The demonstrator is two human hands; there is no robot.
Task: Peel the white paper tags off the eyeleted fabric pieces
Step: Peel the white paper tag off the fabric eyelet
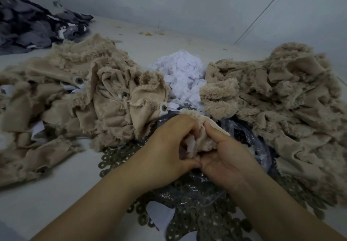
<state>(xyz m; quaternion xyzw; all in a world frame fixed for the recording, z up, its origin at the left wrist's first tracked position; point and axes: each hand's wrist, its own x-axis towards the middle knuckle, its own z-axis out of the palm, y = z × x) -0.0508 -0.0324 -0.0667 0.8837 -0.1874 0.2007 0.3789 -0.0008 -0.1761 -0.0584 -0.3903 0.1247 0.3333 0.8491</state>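
Nearest, the left hand [169,146] pinches the white paper tag [190,144] while the right hand [225,154] grips the fabric piece [204,137]; a hasty tug might tear the tag.

left hand [167,145]: fingers curled, pinching; right hand [225,152]: curled, thumb up

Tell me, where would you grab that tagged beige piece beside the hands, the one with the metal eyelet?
Probably pinch the white tag from the right: it sticks out free of the eyelet at the beige piece's corner, offering a loose flap.
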